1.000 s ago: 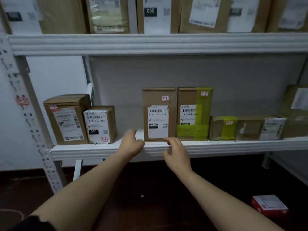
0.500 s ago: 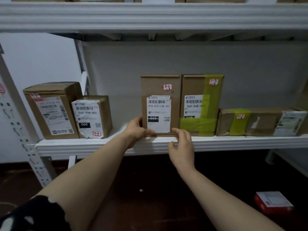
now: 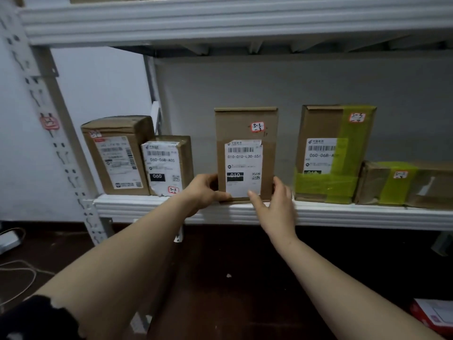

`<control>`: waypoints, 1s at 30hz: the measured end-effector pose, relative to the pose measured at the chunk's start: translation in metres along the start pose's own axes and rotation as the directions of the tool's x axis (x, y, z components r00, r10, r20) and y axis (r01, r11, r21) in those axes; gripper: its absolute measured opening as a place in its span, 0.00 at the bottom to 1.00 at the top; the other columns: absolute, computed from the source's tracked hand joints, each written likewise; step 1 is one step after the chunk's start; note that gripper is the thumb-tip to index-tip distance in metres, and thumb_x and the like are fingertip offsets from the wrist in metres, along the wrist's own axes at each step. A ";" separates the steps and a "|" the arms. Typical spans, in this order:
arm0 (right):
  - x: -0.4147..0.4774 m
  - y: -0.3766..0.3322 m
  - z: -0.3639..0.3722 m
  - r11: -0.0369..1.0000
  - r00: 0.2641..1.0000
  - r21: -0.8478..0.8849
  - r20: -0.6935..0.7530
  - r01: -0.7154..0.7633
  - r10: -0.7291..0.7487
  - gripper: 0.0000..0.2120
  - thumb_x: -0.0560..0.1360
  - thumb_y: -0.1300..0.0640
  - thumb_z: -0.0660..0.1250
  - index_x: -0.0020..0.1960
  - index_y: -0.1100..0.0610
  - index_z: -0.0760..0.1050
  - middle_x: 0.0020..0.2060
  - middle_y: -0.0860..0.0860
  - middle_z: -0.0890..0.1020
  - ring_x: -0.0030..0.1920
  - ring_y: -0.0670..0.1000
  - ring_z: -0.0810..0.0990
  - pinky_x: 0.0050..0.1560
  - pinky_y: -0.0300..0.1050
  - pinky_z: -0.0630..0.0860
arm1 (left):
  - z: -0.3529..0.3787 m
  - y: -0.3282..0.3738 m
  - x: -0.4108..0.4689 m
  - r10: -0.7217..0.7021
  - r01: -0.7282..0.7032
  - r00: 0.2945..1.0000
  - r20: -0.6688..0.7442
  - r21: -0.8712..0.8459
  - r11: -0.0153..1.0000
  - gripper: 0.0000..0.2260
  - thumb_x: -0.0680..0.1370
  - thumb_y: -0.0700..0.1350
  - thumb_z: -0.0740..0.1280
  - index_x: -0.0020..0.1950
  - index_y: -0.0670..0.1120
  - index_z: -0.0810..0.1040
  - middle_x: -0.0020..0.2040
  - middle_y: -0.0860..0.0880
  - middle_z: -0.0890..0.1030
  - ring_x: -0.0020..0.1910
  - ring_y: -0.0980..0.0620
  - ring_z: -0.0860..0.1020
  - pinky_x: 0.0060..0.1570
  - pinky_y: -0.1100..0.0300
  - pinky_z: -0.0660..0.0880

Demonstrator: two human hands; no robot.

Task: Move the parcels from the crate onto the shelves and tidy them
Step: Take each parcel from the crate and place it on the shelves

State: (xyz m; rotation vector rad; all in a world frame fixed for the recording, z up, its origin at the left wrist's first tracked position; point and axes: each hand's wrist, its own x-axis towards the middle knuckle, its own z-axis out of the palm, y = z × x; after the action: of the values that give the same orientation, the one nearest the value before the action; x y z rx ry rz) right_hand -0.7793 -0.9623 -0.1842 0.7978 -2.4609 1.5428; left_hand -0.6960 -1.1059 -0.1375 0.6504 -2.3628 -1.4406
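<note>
Head view: upright parcel (image 3: pixel 245 128) stands on shelf (image 3: pixel 367 214), left hand (image 3: pixel 203 192) and right hand (image 3: pixel 277 207) gripping its lower corners.

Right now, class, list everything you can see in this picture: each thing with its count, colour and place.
010 parcel: 1, brown, upright mid lower shelf.
Plain parcels: 2, brown, lower shelf's left end.
Green-taped parcels: 2, brown, right of the 010 parcel.
Shelves: 2, white, one above the other.
Upright post: 1, white, left.
Flat box: 1, red and white, floor, lower right.
Left hand: 1, grips 010 parcel's left edge.
Right hand: 1, holds its lower right corner.
</note>
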 end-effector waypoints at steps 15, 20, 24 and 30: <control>0.016 -0.037 0.022 0.991 0.985 0.044 0.126 -0.126 0.119 0.48 0.66 0.53 0.78 0.75 0.61 0.53 0.69 0.57 0.69 0.68 0.58 0.70 0.65 0.50 0.67 | -0.063 0.049 -0.034 0.326 -0.139 0.792 -0.517 0.368 0.920 0.32 0.74 0.42 0.68 0.75 0.52 0.59 0.71 0.43 0.61 0.67 0.46 0.66 0.66 0.54 0.67; 0.022 -0.040 0.039 0.996 0.978 -0.058 0.188 -0.075 0.084 0.35 0.67 0.50 0.76 0.67 0.58 0.64 0.61 0.56 0.75 0.61 0.58 0.75 0.60 0.54 0.73 | -0.079 0.075 -0.024 0.384 -0.251 0.869 -0.311 0.392 0.885 0.35 0.76 0.45 0.67 0.76 0.61 0.53 0.75 0.45 0.61 0.71 0.46 0.65 0.66 0.53 0.66; 0.024 -0.040 0.046 0.997 0.979 -0.061 0.193 -0.052 0.063 0.31 0.70 0.52 0.73 0.67 0.58 0.64 0.62 0.54 0.75 0.62 0.57 0.75 0.60 0.53 0.73 | -0.088 0.069 -0.015 0.439 -0.215 0.855 -0.275 0.582 0.784 0.29 0.77 0.48 0.67 0.76 0.56 0.59 0.72 0.47 0.68 0.69 0.47 0.69 0.65 0.52 0.68; 0.025 -0.042 0.054 0.996 0.980 -0.077 0.191 -0.048 0.062 0.30 0.72 0.50 0.72 0.68 0.56 0.63 0.63 0.54 0.75 0.62 0.57 0.75 0.60 0.55 0.73 | -0.096 0.069 -0.009 0.497 -0.115 0.828 -0.261 0.787 0.606 0.29 0.77 0.48 0.66 0.76 0.55 0.59 0.68 0.43 0.72 0.67 0.44 0.70 0.67 0.52 0.64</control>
State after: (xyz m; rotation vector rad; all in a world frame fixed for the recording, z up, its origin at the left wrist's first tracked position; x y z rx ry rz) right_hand -0.7708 -1.0326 -0.1672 0.9141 -2.6806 1.4474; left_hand -0.6584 -1.1469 -0.0323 0.6010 -2.4207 -0.0509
